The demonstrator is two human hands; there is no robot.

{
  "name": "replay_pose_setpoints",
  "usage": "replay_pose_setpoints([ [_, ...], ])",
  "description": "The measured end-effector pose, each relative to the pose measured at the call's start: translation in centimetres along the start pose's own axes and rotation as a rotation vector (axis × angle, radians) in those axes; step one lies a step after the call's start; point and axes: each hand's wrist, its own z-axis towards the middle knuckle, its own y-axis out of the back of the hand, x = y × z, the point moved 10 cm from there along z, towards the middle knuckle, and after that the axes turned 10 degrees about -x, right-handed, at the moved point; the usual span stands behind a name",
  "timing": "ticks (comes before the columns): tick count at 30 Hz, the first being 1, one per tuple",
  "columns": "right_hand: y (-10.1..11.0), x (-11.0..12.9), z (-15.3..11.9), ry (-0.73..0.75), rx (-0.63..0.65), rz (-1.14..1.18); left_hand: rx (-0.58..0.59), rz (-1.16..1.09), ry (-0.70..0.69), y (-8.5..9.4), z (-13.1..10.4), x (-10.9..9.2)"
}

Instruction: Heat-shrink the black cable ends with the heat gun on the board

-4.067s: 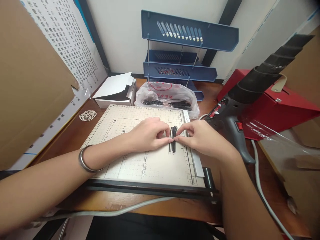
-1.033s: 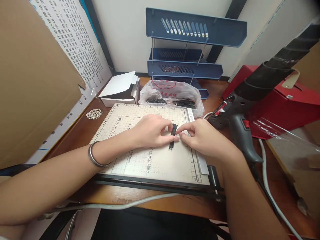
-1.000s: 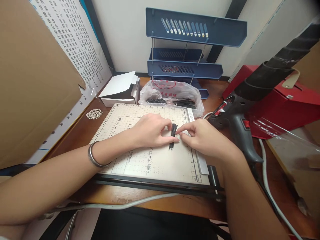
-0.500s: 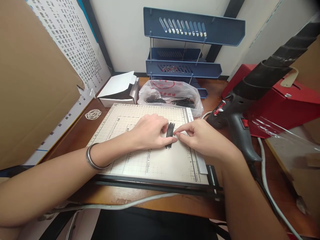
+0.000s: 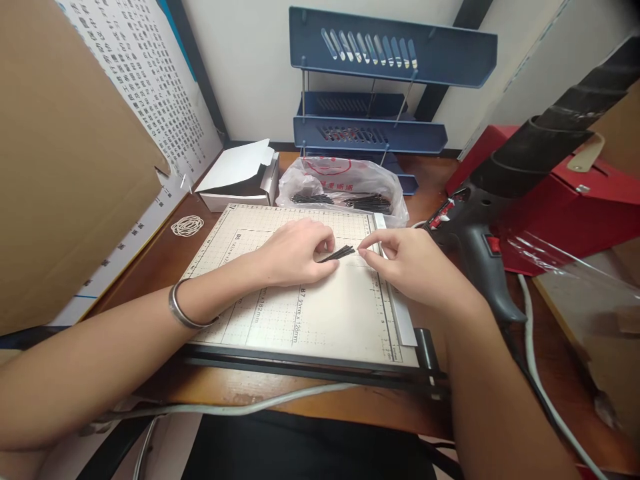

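A small bundle of thin black sticks [image 5: 341, 253], which look like short wires or tubes, is gripped between the thumb and fingers of my left hand [image 5: 300, 253]. It lies slanted over the cream cutting board [image 5: 330, 320], which is printed with a grid and paper sizes. Part of the bundle is hidden inside my left hand. My right hand [image 5: 405, 260] has thumb and forefinger pinched close to the bundle's right tip. Whether anything is between those fingertips, I cannot make out. A metal bangle [image 5: 183, 307] circles my left wrist.
Behind the board, a clear plastic bag [image 5: 345, 183] holds more black sticks beside a white box [image 5: 237, 177]. White rubber bands [image 5: 187, 226] lie left. A blue tray rack [image 5: 370, 133] stands behind. A heat gun [image 5: 493, 233] and red box [image 5: 555, 200] crowd the right; a grey cable [image 5: 250, 408] crosses in front.
The black bundle has turned from nearly upright in the picture to a flatter slant, its tip pointing right. My right hand has shifted slightly right, my left a little upward and left.
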Motion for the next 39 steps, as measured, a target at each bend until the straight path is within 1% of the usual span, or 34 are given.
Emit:
replay_pose_setpoints([
  [3,0.0,0.0,0.0,0.001,-0.006,0.0,-0.015,0.025,0.008,0.2,-0.1,0.0],
  [5,0.0,0.0,0.0,-0.005,-0.007,0.0,-0.011,0.007,-0.038,0.2,-0.1,-0.5],
  [9,0.1,0.2,-0.1,0.008,-0.012,0.007,-0.002,-0.118,-0.177,0.1,-0.3,-1.9],
  [12,0.1,0.2,0.0,0.018,-0.02,-0.001,-0.012,-0.158,-0.219,0.0,-0.5,-2.3],
  [15,0.0,0.0,0.1,0.021,-0.027,-0.004,-0.047,-0.106,-0.181,0.0,-0.4,-1.9],
  [18,0.0,-0.2,0.2,0.016,-0.026,-0.001,-0.081,-0.008,-0.092,0.4,-0.2,-1.0],
  [21,0.0,-0.3,0.2,-0.005,-0.017,-0.004,-0.075,0.048,-0.051,0.6,-0.2,-0.7],
  [23,-0.1,-0.3,0.2,-0.007,-0.012,0.0,-0.051,0.024,-0.09,0.5,-0.3,-1.2],
  [26,-0.1,0.0,0.1,0.01,-0.006,-0.001,-0.022,-0.083,-0.192,0.1,-0.5,-2.4],
  [29,-0.3,0.2,0.0,0.022,0.015,0.001,-0.027,-0.157,-0.242,0.0,-0.7,-3.0],
  [33,-1.0,0.6,-0.4,0.043,0.099,0.023,-0.045,-0.21,-0.242,0.1,-0.6,-2.9],
  [35,-1.2,0.7,-0.5,0.05,0.118,0.011,-0.043,-0.223,-0.235,0.1,-0.5,-2.8],
  [39,-0.9,0.4,-0.1,0.043,0.067,-0.015,-0.049,-0.191,-0.199,0.2,-0.3,-2.3],
])
